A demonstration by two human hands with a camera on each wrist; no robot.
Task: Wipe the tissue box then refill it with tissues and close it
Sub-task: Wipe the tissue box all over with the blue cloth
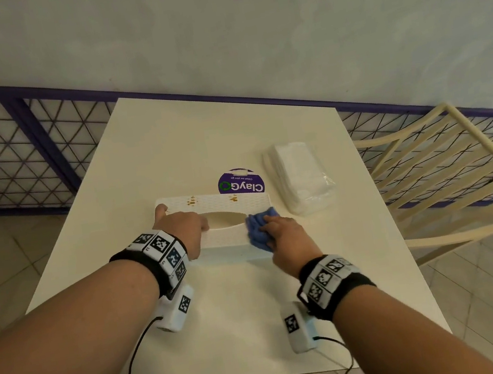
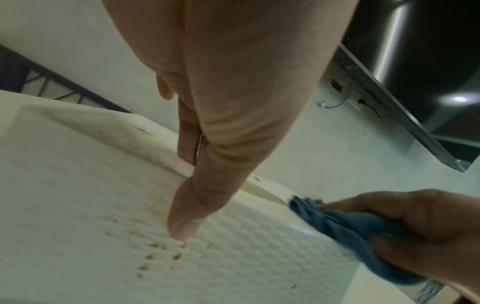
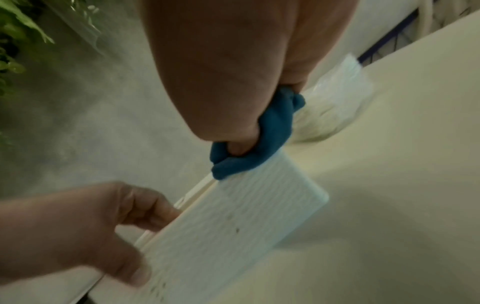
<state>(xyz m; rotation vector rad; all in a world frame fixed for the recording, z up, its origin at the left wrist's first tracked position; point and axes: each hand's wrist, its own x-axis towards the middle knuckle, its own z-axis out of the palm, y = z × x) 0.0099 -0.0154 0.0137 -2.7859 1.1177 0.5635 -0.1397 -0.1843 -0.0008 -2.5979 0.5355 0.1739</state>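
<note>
Wiping was the step in hand, I judged. The white plastic tissue box with a woven texture and an oval slot (image 1: 221,222) lay near the middle of the cream surface (image 1: 226,318), and my two hands were both on it. My left hand (image 1: 181,228) held the left end of the box, with the thumb pressed on the near textured face and the fingers reaching over the far edge. My right hand (image 1: 284,235) was closed around a crumpled blue cloth (image 1: 259,226) and pressed it on the right end of the box.

In the wrist views I saw small brown marks on the textured face, so I judged the cleaning was not finished. The box looked stiff, light and hollow. I thought it could slide on the smooth surface under the cloth, so holding it by the short end, as the left hand did, seemed right. The cloth was soft and took the shape of the corner.

The clear plastic pack of white tissues (image 1: 299,175) waited just beside the box on the right, apart from it. It looked soft; I would take it by its long sides. A round purple label (image 1: 241,182) lay behind the box.
</note>
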